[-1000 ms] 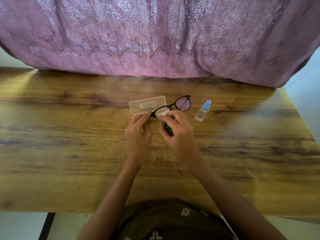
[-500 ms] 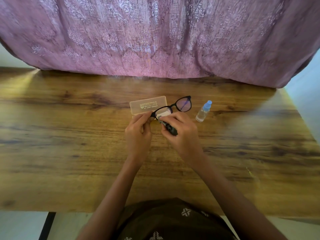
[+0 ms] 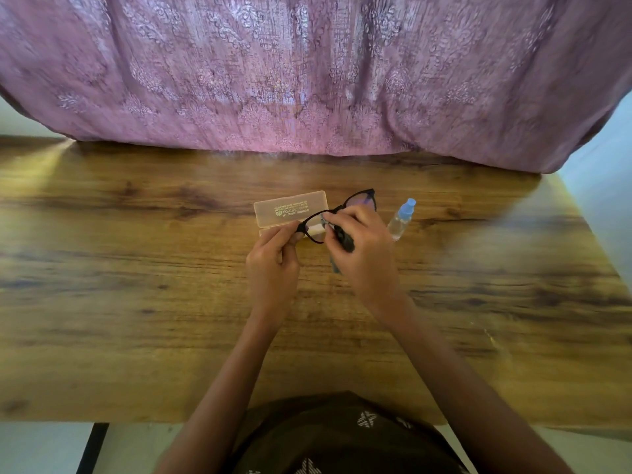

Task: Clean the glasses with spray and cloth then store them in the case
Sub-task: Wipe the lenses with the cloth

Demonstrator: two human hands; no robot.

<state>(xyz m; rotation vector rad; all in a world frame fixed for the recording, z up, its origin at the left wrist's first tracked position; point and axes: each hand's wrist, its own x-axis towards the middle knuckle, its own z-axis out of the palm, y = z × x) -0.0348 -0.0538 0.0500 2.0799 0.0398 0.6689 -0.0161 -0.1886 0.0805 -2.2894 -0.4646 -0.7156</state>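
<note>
Black-framed glasses (image 3: 362, 200) are held above the wooden table (image 3: 136, 285), just in front of the translucent beige case (image 3: 290, 208). My left hand (image 3: 273, 265) pinches the frame's left end. My right hand (image 3: 364, 254) presses a small grey cloth (image 3: 333, 265) against the left lens, with a folded black temple lying across its fingers. The right lens sticks out past my right hand. A small clear spray bottle with a blue cap (image 3: 400, 218) stands on the table to the right of my right hand.
A purple patterned fabric (image 3: 307, 73) hangs along the table's far edge, close behind the case. The table's near edge runs just in front of my body. Bare wood stretches to the left and right of the hands.
My right hand has slid slightly along the left lens with the cloth. The glasses have tilted a little. The case and bottle have not moved.
</note>
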